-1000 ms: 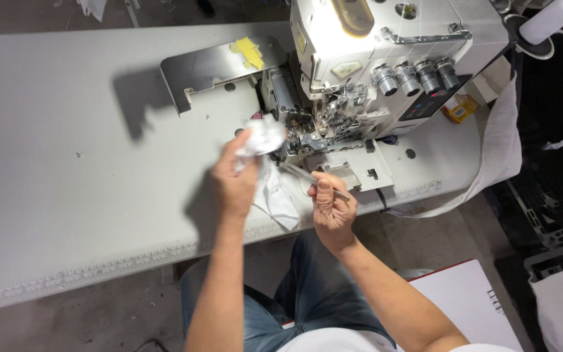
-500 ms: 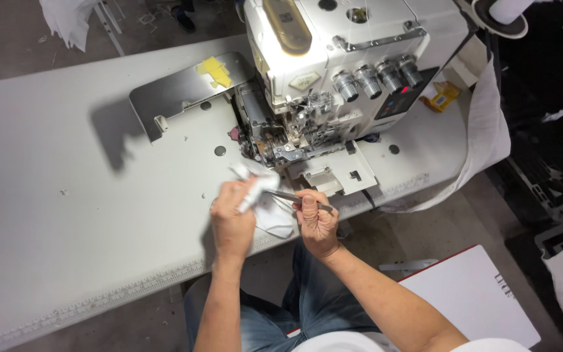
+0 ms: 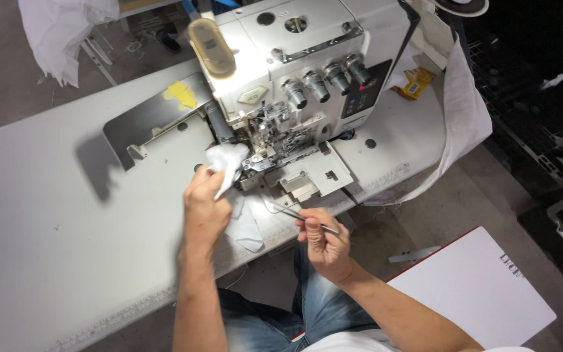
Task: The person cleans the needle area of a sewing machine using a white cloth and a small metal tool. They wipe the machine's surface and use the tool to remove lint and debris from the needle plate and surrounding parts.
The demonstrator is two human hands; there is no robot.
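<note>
While your left hand pinches the white cloth against the sewing machine near the worktop's front edge, your right hand grips slim tweezers, their long axis aimed up-left toward the needle area.

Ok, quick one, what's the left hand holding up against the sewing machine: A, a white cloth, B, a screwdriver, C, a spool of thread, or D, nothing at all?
A: the left hand grips a bunched white cloth pressed at the needle area of the sewing machine, while the right hand holds thin metal tweezers.
</note>
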